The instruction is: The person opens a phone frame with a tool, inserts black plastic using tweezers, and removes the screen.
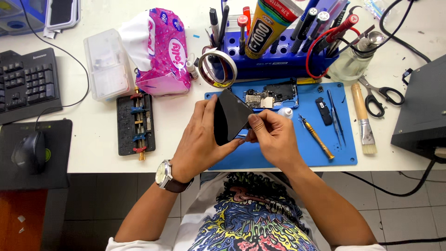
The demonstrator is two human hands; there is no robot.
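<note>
My left hand grips a black flat phone panel by its left edge and tilts it up above the blue work mat. My right hand pinches the panel's lower right edge with thumb and fingertips. Behind the panel, an opened phone body with exposed circuit board lies on the mat. A small screwdriver with a yellow handle rests just right of my right hand.
A blue tool rack with pens, screwdrivers and a glue tube stands at the back, a tape roll beside it. Tweezers, brush, scissors, pink tissue pack, black clamp jig, keyboard and mouse surround the mat.
</note>
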